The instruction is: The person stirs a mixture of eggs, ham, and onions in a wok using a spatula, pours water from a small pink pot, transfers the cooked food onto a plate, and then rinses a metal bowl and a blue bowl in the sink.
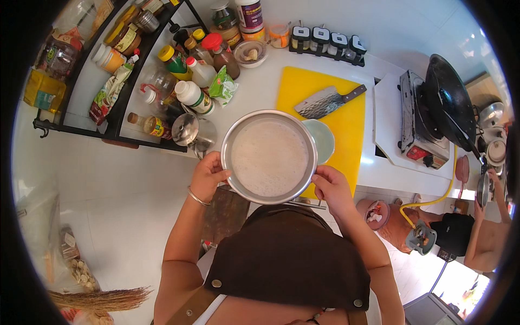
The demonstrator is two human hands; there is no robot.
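Metal basin [227,146], round and smooth-walled, was gripped at opposite sides of its rim by the left hand [208,176] and right hand [331,187], fingers closed on it, in front of the dark brown apron [287,254]. Inside lay cloudy whitish liquid [269,157], its surface flecked with bubbles. Beyond, the basin partly hid a pale green bowl [324,141] and the flat yellow cutting board [346,135], where a cleaver with a dimpled steel blade [322,103] lay. Bottles crowded the left; a black wok [449,97] tilted over the gas stove [414,119] at right.

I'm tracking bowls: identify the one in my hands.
The metal bowl: left hand and right hand grip it, unlike the pale green bowl or small bowl.
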